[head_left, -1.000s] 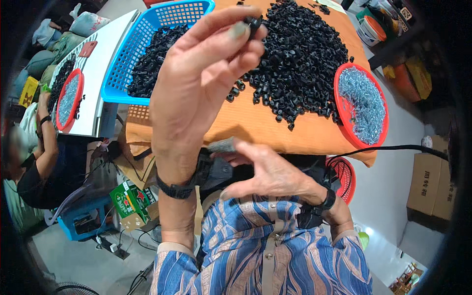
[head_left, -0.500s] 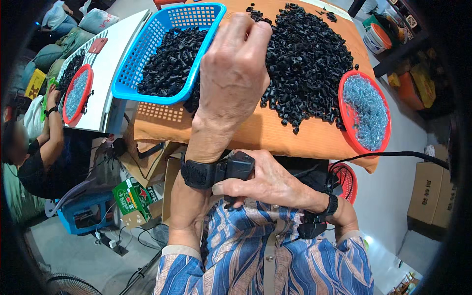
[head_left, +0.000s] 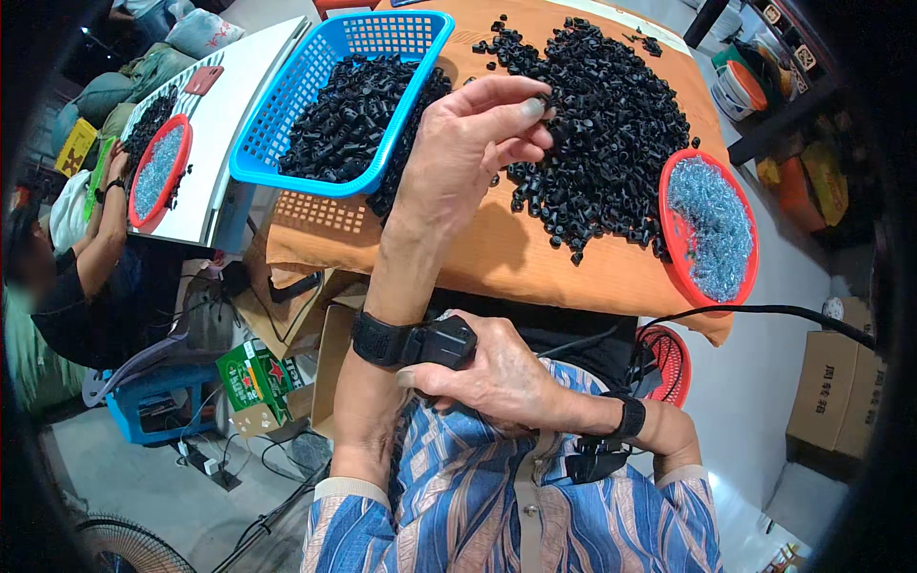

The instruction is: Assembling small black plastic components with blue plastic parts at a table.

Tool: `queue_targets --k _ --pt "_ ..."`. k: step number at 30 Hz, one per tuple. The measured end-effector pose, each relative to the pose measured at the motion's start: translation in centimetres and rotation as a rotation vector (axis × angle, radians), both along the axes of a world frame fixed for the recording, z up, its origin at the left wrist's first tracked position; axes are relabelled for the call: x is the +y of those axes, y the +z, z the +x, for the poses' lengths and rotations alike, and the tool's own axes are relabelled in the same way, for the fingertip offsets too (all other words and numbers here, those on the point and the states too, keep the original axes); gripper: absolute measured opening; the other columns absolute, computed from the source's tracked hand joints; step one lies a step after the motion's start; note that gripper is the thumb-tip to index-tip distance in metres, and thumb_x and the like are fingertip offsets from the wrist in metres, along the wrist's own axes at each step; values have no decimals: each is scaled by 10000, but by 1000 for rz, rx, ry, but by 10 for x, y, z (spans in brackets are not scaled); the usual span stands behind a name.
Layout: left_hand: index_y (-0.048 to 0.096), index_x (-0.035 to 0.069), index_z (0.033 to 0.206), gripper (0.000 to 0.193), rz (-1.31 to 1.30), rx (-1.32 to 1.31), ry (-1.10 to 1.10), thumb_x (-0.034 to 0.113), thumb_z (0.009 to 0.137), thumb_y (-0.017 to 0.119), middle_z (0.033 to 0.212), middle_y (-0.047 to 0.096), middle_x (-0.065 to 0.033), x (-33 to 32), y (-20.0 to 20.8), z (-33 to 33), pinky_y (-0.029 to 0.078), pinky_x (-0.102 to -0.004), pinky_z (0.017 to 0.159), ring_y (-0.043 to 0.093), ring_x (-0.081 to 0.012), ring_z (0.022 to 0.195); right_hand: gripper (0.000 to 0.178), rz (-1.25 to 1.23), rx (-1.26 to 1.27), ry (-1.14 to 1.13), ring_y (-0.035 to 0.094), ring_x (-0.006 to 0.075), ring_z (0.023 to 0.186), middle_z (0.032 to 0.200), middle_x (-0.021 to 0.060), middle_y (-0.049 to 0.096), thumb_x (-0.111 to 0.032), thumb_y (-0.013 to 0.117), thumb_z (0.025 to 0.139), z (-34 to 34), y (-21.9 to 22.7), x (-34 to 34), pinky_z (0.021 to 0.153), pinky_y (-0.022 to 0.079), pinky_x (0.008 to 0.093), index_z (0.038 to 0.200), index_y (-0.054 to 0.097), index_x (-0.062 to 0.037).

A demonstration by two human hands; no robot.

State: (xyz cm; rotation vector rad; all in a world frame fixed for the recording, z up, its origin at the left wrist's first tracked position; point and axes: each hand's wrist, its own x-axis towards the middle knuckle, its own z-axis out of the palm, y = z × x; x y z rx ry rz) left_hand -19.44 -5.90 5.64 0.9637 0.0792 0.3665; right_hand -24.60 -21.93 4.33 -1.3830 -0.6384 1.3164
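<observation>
My left hand (head_left: 463, 148) is raised over the orange-covered table, between the blue basket (head_left: 250, 143) and a heap of small black plastic parts (head_left: 611, 124). Its thumb and forefinger are pinched together; a tiny dark bit shows at their tips, too small to name. On my left wrist sits a black strap with a boxy black wrist device (head_left: 447, 342). My right hand (head_left: 511, 372) grips this device, thumb on the near side and the other fingers partly hidden behind it. More black parts fill the basket.
A red tray (head_left: 672, 229) of small clear pieces stands at the table's right. Another person (head_left: 95, 229) works at a white table (head_left: 224, 124) on the left. Cardboard boxes (head_left: 836, 392), a red basket (head_left: 680, 363), cables and a fan (head_left: 134, 546) surround me.
My left hand has turned, so its thumb and fingertips now show over the heap. My right hand, still on the wrist device, has shifted slightly left and down.
</observation>
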Motion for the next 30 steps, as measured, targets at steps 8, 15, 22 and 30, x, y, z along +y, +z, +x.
queue_targets --k 8,15,22,30 --pt "496 -99 1171 306 -555 -80 -245 -48 875 553 1091 522 -235 19 -11 -12 559 -224 741 564 -223 936 372 -27 -161 72 565 88 538 616 63 604 -263 731 768 -2 -4 4 506 470 259 857 574 62" --pt "609 -60 1031 175 242 111 245 -13 863 594 886 648 -108 0 -12 -7 541 -225 706 647 -143 786 333 -53 -109 145 569 61 562 678 25 616 -241 732 799 -7 -17 4 503 471 208 896 589 44" --pt "576 31 909 179 1696 -62 716 -62 759 595 858 564 -107 0 -34 4 541 -335 647 624 -272 776 280 -152 122 108 581 60 580 716 22 620 -200 734 795 -9 -15 1 509 473 194 888 607 32" --pt "603 32 906 143 1748 -121 591 -22 774 609 819 601 -48 -8 -22 -1 530 -289 582 637 -193 704 420 -4 8 156 600 106 580 673 75 631 -293 746 773 -11 -20 -2 495 469 252 887 585 77"
